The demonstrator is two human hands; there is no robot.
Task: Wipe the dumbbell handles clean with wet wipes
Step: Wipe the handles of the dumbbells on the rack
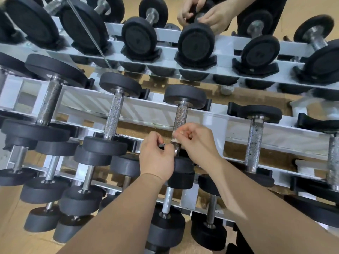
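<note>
A black dumbbell with a knurled steel handle (181, 116) lies on the middle shelf of the white rack (139, 109). My right hand (196, 142) pinches a small white wet wipe (173, 139) against the lower part of that handle. My left hand (156, 156) sits just left of it, fingers curled beside the handle's lower end; whether it holds the wipe or the handle is hidden. The dumbbell's near head (183, 165) shows below my hands.
Several more dumbbells fill the rack's three tiers, with neighbours at the left (113, 114) and right (255, 142). A mirror behind the top shelf reflects a person's hands (201, 13). The floor (11, 226) is tan.
</note>
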